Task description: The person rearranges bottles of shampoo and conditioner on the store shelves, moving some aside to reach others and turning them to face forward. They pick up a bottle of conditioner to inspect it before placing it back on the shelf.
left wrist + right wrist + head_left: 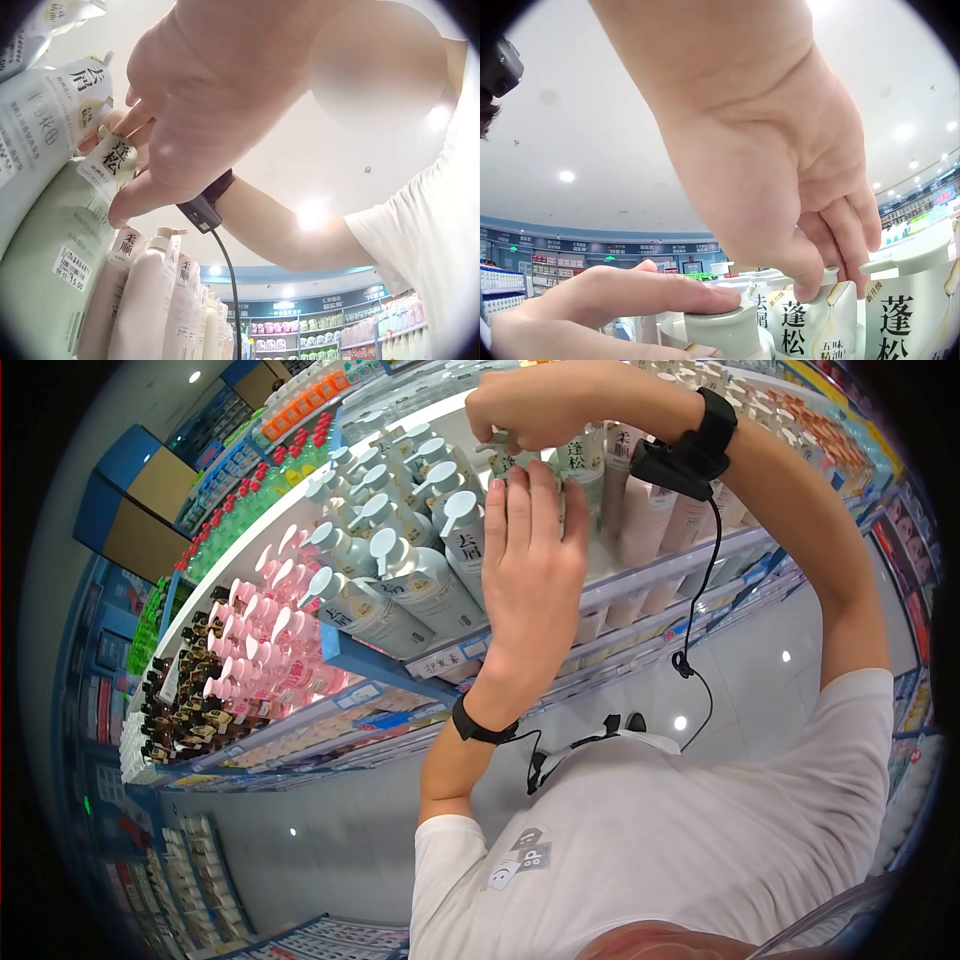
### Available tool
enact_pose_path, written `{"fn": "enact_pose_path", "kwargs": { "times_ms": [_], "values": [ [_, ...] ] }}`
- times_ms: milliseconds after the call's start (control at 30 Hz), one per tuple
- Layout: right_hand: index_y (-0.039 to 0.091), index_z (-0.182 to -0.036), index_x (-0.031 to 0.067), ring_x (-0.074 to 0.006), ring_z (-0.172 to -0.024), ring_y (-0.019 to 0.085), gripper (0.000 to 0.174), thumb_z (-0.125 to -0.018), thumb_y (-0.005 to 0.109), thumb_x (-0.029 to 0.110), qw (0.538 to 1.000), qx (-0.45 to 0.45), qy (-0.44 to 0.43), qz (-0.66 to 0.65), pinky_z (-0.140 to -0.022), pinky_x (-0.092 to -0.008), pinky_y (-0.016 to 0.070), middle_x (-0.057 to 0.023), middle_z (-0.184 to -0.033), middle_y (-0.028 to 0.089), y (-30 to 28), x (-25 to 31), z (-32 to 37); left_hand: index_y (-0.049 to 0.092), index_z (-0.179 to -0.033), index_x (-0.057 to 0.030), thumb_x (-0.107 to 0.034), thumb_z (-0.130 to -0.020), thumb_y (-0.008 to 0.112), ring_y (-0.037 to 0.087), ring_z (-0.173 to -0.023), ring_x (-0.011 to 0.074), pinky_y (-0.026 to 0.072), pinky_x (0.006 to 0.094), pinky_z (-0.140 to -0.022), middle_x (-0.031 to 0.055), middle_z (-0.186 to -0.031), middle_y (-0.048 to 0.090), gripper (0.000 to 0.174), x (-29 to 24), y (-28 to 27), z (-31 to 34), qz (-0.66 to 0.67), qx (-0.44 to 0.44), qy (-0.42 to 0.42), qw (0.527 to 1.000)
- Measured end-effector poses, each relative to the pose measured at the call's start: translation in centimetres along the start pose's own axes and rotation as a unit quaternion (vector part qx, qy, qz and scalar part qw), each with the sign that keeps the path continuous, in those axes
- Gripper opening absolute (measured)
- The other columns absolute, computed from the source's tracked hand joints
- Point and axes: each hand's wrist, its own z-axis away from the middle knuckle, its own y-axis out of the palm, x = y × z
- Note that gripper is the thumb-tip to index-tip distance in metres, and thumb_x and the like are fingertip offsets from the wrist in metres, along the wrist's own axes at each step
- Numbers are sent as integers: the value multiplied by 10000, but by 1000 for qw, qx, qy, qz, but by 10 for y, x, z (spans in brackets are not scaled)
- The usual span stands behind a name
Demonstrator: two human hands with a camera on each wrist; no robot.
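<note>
— Where is the pale green pump bottle (503,460)?

— Upright on the top white shelf (640,575), in a row of matching bottles. It is smooth plastic with a rounded shoulder and a glossy label of dark characters.

— And the hands?

— The right hand (530,410) pinches the pump head from above, thumb and fingers curled round it. The left hand (530,560) is flat, its fingers straight against the bottle's front.

— What do the wrist views add?

— The right wrist view shows the right fingertips (810,281) on the spout, and a left finger (630,300) lying across a neighbouring round cap (720,322). The left wrist view shows the bottle's side from below, with a small price sticker (71,268) and tall cream bottles (150,300) just beside it. Only the head view shows the whole shelf.

— What else stands there?

— White pump bottles (420,585) to the left, then pink ones (270,650), parted by a blue divider (370,660). The shelf edge carries price tags. The floor (760,660) is glossy grey tile, and the white ceiling (592,135) has round lights.
</note>
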Motion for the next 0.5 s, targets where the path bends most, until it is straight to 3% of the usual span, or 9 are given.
{"fn": "enact_pose_path", "kwargs": {
  "times_ms": [100,167,367,500],
  "values": [
    [746,-858,-33,-429,-750,694,189,-728,655,70,1000,-8,0,2,-677,-482,540,-273,-796,707,2,-1,2,672,-1260,-24,10,-796,646,524,-1339,372,376,512,-1171,215,-1410,550,467,-1,3,1,-8,-13,1,1000],
    [744,-850,-34,-430,-743,692,185,-727,653,71,1000,-16,-2,4,-673,-482,539,-273,-791,705,2,-1,3,673,-1218,-18,-73,-789,677,533,-1322,375,390,465,-1181,236,-1415,554,432,-2,2,1,-62,-1,22,998],
    [744,-834,-27,-431,-727,688,173,-737,641,72,999,-31,10,-1,-666,-487,536,-274,-777,700,2,2,6,681,-1220,-35,-59,-799,679,536,-1329,374,390,466,-1180,226,-1428,549,421,-1,-1,3,-58,8,10,998],
    [755,-924,-18,-434,-795,698,215,-754,650,61,1000,-14,28,2,-720,-491,549,-264,-843,721,-2,6,9,680,-1232,-43,-53,-807,676,533,-1336,373,389,469,-1180,231,-1448,536,426,0,-2,5,-51,12,8,999]
  ]
}}
